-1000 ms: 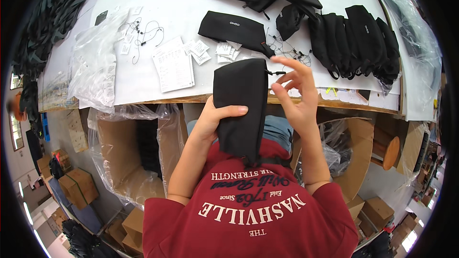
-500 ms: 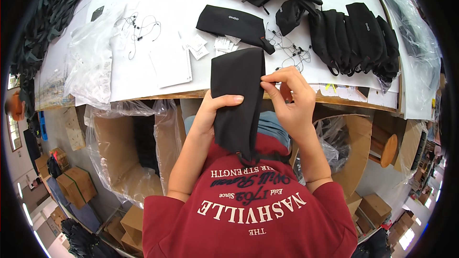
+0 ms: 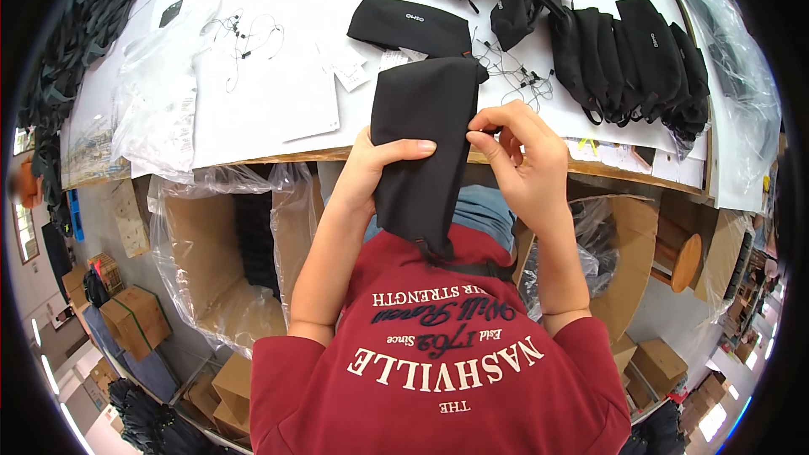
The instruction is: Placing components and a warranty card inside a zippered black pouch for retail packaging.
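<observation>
**Long black fabric pouch [image 3: 424, 105] before white tabletop [image 3: 240, 139]**

Left hand [image 3: 369, 167] clasps it, fingers hidden behind; right hand [image 3: 533, 160] nearly closes thumb and forefinger at its edge, grip unclear. It now hides more white paper tags [image 3: 393, 59].

Red shirt [image 3: 442, 421] at bottom center's got big white and dark lettering, upside down. Black pouch [image 3: 388, 27] top center and another pouch [image 3: 653, 63] upper right have small white wording.

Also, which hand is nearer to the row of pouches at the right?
The right hand, at the right edge of the held pouch, below and left of the row of pouches. The left hand grips that pouch's left side, farther away.
</observation>
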Demonstrator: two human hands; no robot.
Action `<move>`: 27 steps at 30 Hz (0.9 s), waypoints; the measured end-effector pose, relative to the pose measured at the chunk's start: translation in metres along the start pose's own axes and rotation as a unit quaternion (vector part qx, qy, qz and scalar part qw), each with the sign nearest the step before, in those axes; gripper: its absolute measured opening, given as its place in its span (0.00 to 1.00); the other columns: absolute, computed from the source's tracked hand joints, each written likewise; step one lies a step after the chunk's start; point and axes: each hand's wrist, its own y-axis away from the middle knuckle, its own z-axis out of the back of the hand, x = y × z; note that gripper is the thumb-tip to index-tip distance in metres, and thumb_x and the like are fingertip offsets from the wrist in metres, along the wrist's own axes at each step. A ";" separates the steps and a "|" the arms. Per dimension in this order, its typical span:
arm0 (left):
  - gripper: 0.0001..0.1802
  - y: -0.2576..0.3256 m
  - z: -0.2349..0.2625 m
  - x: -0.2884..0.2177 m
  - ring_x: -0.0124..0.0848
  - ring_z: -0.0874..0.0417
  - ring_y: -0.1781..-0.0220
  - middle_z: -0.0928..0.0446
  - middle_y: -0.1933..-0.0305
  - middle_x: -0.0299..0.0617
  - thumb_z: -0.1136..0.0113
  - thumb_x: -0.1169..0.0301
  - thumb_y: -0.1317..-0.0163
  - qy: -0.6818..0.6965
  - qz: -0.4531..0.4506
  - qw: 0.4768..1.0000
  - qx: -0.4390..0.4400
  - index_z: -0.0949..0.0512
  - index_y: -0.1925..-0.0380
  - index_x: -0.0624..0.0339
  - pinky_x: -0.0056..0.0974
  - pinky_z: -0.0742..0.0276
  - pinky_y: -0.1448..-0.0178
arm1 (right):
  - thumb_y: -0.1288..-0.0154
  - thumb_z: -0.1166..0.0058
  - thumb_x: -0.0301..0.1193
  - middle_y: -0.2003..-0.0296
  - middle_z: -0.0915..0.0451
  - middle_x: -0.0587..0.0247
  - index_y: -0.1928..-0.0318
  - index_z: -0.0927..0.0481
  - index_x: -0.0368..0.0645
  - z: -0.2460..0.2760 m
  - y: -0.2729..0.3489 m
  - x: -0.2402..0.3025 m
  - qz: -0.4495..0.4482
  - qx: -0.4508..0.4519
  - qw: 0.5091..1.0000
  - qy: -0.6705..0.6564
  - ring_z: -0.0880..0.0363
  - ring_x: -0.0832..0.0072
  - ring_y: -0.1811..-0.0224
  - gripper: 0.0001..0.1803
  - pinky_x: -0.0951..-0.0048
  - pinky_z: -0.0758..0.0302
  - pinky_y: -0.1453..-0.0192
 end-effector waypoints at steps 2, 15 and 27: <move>0.22 -0.001 -0.002 0.002 0.29 0.18 0.67 0.20 0.64 0.44 0.34 0.75 0.53 -0.003 -0.019 1.000 0.008 0.25 0.56 0.70 0.31 0.20 0.60 | 0.46 0.39 0.20 0.73 0.24 0.70 0.69 0.22 0.39 0.003 -0.001 0.003 0.006 0.014 1.000 0.002 0.38 0.85 0.80 0.05 0.83 0.42 0.77; 0.21 0.002 -0.003 -0.008 0.28 0.18 0.65 0.20 0.65 0.43 0.33 0.76 0.53 -0.032 -0.041 0.998 0.047 0.24 0.57 0.70 0.31 0.21 0.58 | 0.47 0.38 0.24 0.75 0.24 0.69 0.71 0.21 0.41 0.011 -0.008 0.006 0.042 0.039 0.997 0.041 0.32 0.77 0.77 0.05 0.77 0.36 0.75; 0.19 -0.008 0.006 -0.017 0.31 0.17 0.67 0.20 0.63 0.44 0.35 0.75 0.52 0.081 0.002 0.996 -0.021 0.24 0.58 0.66 0.32 0.19 0.63 | 0.52 0.36 0.22 0.75 0.24 0.68 0.71 0.21 0.41 -0.008 0.009 0.012 0.113 0.153 0.981 -0.041 0.31 0.74 0.73 0.07 0.76 0.36 0.73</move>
